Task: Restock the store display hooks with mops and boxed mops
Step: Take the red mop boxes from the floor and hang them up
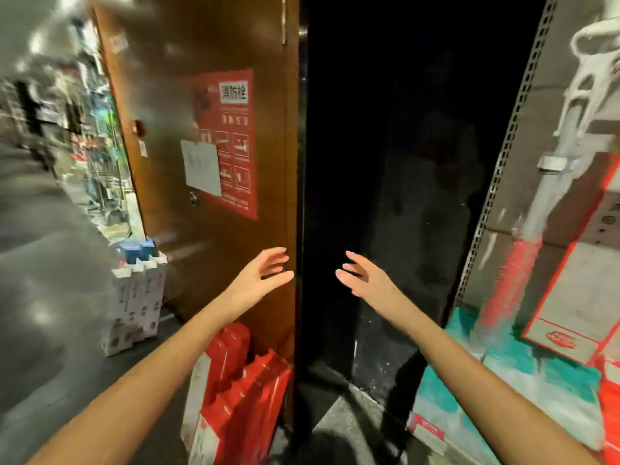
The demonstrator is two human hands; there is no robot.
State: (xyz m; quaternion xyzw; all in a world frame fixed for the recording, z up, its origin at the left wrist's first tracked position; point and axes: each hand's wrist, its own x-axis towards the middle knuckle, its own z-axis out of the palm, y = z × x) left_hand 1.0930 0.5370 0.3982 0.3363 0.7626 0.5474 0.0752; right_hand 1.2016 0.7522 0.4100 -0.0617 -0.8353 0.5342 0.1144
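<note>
Both arms reach forward toward a dark opening point(385, 162) beside a brown door point(201, 45). The left hand point(265, 275) is spread, fingers loosely bent, holding nothing, close to the door's edge. The right hand point(364, 278) faces it, also spread and holding nothing. The palms turn toward each other, which looks like readiness to take something long and narrow from the dark space, or to pull the door wider; what lies inside cannot be made out. The stock most likely meant for the hooks stands on the floor point(50, 263): tall red boxes point(241, 391) lean against the foot of the door below the left arm, and white boxes point(134, 303) stand upright further left (probably parked there to keep the aisle passable). A red poster point(231, 135) is fixed to the door, and a perforated upright point(503, 146) rises on the right. No hooks show plainly, so restocking seems barely begun.
</note>
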